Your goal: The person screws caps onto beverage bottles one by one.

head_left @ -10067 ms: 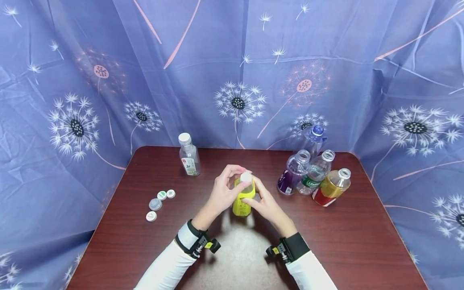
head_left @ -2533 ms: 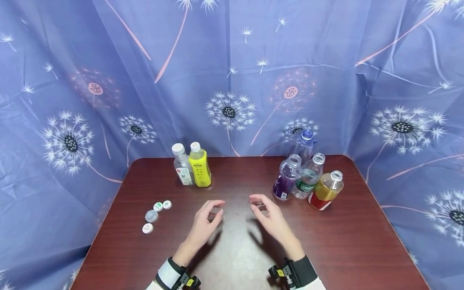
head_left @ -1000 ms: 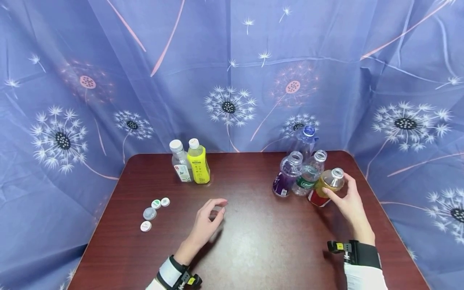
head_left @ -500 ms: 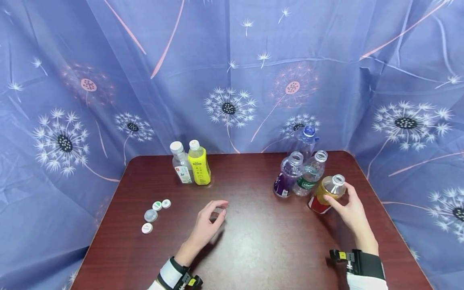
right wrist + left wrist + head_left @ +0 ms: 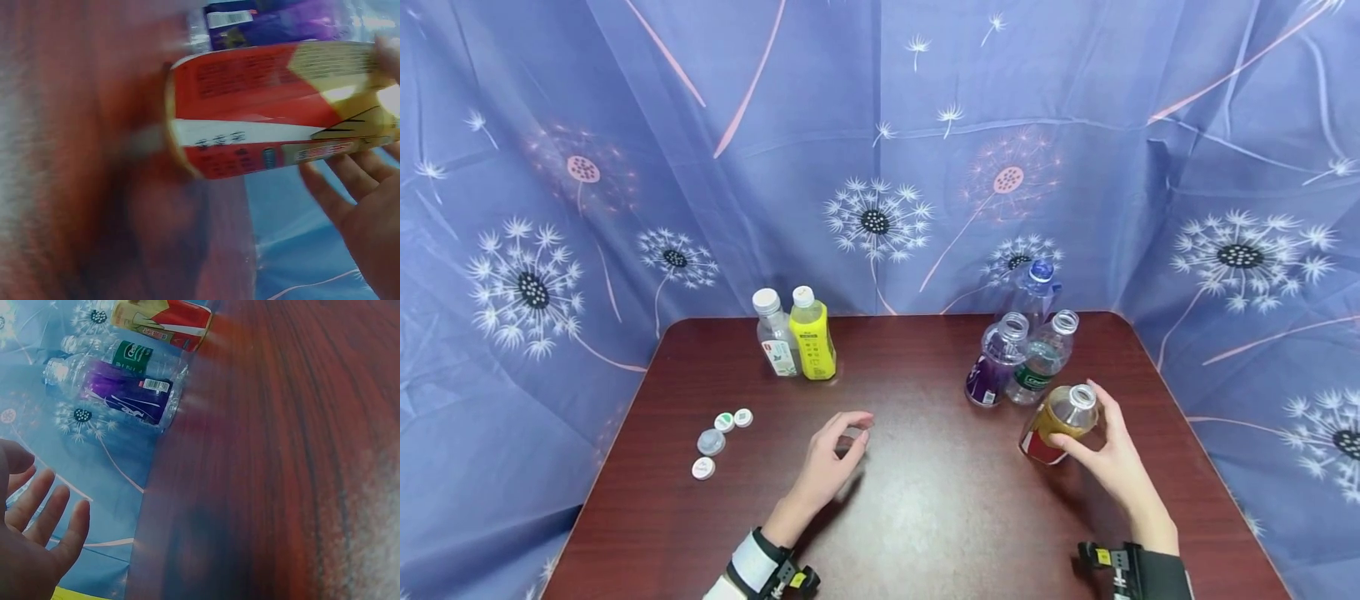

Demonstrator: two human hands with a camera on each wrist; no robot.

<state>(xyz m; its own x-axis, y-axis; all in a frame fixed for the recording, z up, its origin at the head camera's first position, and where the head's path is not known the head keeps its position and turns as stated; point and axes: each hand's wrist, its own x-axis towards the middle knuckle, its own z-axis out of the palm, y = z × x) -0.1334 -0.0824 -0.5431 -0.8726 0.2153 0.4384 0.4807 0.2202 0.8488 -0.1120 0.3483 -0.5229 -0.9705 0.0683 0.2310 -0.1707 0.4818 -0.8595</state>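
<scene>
My right hand (image 5: 1108, 462) grips an uncapped bottle (image 5: 1056, 425) with a red and gold label, thumb on one side and fingers round the other. The bottle leans a little; I cannot tell whether its base touches the table. In the right wrist view the same red-gold bottle (image 5: 250, 112) lies across the picture, with the fingers (image 5: 331, 194) along its upper part. Over the table's middle, my left hand (image 5: 826, 458) is loosely curved and holds nothing. In the left wrist view, the left hand's fingers (image 5: 44, 515) are spread apart.
At back right stand a purple-label bottle (image 5: 992, 371) and a green-label bottle (image 5: 1042, 362), both uncapped, before a blue-topped bottle (image 5: 1033, 300). A white-capped clear bottle (image 5: 777, 337) and a yellow bottle (image 5: 812, 342) stand back left. Several caps (image 5: 711, 442) lie at left.
The yellow bottle, earlier between both hands, now stands beside the clear one. My right hand has gone to the red-gold bottle and drawn it nearer, away from its neighbours. The left hand stays put lately.
</scene>
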